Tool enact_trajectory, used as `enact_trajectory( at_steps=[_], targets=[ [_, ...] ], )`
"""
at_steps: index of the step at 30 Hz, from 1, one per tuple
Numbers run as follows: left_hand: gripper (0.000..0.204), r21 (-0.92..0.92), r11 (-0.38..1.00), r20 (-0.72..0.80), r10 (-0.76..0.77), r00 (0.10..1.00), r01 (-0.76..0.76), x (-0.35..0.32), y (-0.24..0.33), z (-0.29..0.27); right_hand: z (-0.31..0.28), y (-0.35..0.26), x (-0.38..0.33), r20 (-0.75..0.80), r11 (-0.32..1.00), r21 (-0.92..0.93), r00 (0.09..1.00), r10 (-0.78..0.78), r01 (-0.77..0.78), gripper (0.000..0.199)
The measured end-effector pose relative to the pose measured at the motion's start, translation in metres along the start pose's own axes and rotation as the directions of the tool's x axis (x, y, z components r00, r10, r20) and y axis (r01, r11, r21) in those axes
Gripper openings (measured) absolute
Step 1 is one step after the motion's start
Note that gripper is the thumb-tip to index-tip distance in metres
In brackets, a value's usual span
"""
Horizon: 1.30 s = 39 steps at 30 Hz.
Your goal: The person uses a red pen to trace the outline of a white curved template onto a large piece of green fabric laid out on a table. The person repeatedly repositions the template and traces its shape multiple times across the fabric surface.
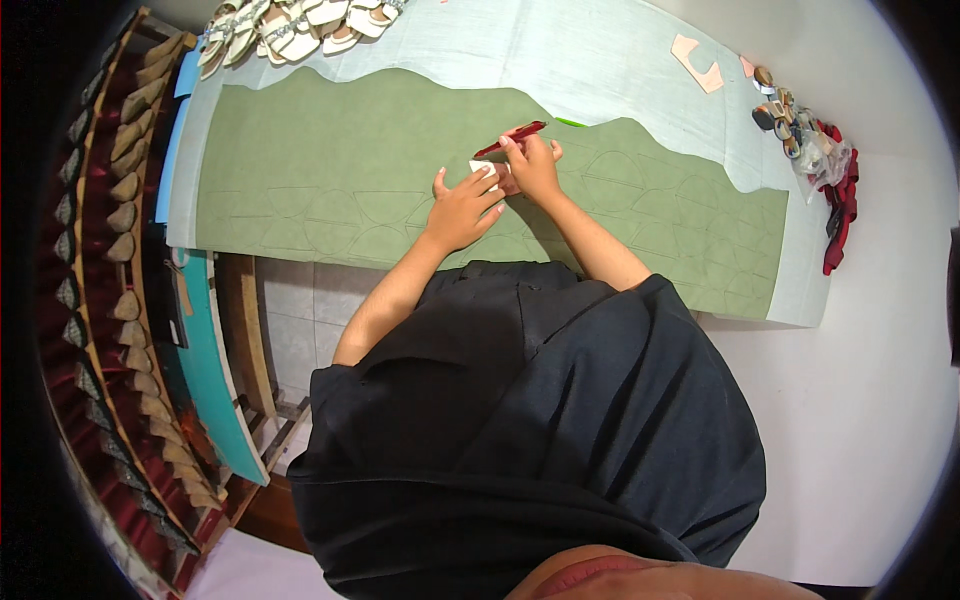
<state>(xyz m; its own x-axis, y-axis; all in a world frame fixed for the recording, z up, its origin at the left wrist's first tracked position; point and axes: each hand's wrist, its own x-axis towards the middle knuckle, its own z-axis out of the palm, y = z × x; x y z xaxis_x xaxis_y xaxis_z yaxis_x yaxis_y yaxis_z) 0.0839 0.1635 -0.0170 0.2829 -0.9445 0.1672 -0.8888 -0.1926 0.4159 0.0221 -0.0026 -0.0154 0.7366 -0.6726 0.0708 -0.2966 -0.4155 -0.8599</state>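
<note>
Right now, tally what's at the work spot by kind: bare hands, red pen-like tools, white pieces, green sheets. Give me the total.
Bare hands: 2 (left hand, right hand)
Red pen-like tool: 1
White piece: 1
Green sheet: 1
Total: 5

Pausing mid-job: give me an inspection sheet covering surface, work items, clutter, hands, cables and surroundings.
Surface: table with a pale cloth cover, largely overlaid by a green sheet with a wavy far edge.
Work items: curved outlines on the green sheet; small white piece lying on it; red pen-like tool.
Clutter: pale sandals at far left; pale cut-out piece at far right; clear plastic bag and red cloth at the right end.
Hands: left hand spread, fingertips at the white piece; right hand grips the tool; tip contact unclear.
Cables: nothing seen.
Surroundings: rows of brown shoe-shaped items at left; teal panel below the table's left end.
</note>
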Motion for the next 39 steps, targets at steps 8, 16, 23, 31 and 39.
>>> enact_trajectory(
  at_steps=[8,16,23,31,39],
  targets=[
    [0.022,-0.010,1.000,0.001,-0.005,1.000,0.005,0.000,0.001,-0.001,0.003,-0.003,-0.002,0.022,1.000,0.008,1.000,-0.006,0.006,0.029],
    [0.019,0.010,1.000,-0.012,-0.007,1.000,0.007,0.001,0.002,0.000,0.004,-0.005,0.001,0.043,0.988,-0.148,0.998,-0.044,0.050,0.025],
    [0.025,-0.002,1.000,0.012,-0.026,1.000,0.026,0.001,0.001,0.000,-0.015,0.004,-0.002,0.012,0.971,-0.223,0.996,-0.086,0.086,0.023],
    [0.031,-0.030,0.998,0.027,-0.047,0.999,0.048,0.003,0.004,-0.005,-0.048,0.034,-0.025,-0.128,0.971,-0.236,0.990,-0.057,0.025,0.019],
    [0.033,-0.015,0.999,0.035,-0.034,0.999,0.034,0.012,0.001,-0.010,-0.061,0.040,-0.036,-0.189,0.960,-0.280,0.979,-0.071,0.016,0.020]
  ],
)
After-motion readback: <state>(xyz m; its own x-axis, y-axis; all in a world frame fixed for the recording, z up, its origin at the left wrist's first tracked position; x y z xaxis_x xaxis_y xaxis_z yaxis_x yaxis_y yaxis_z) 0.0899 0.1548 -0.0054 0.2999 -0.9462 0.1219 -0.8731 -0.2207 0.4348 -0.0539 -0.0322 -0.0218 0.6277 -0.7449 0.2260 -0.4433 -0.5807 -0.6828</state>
